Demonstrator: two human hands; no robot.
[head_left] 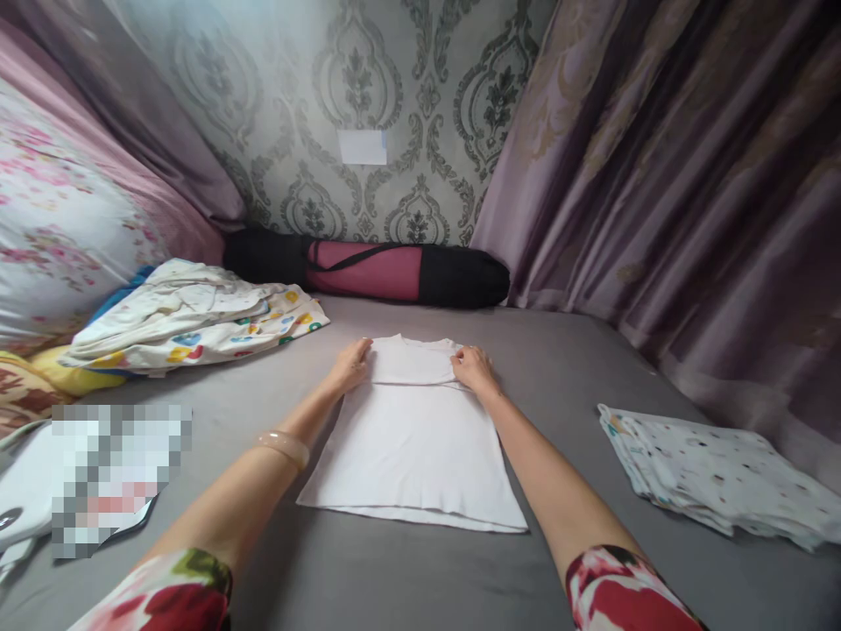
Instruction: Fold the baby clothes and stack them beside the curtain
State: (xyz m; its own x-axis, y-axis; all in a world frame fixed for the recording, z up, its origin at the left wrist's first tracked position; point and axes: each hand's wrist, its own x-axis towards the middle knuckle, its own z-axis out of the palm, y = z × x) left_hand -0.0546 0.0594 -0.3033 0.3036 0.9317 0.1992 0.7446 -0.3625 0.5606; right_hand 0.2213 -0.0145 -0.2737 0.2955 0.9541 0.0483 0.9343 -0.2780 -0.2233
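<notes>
A small white shirt [417, 447] lies spread on the grey sheet, its hem toward me and its neckline at the far end. Its upper part forms a flat layer over the body, with an edge running across between my hands. My left hand [353, 364] grips the left side of that layer, fingers closed on the cloth. On the opposite side, my right hand [474, 368] pinches the right edge with bent fingers. Some of the fingertips are hidden by the hands themselves.
A folded patterned cloth stack [716, 473] lies at right. Crumpled patterned fabric [210, 320] is at left, above a blurred flat item [122, 482]. A black and maroon long bag [364, 270] rests against the wall. Purple curtains [631, 175] hang at right.
</notes>
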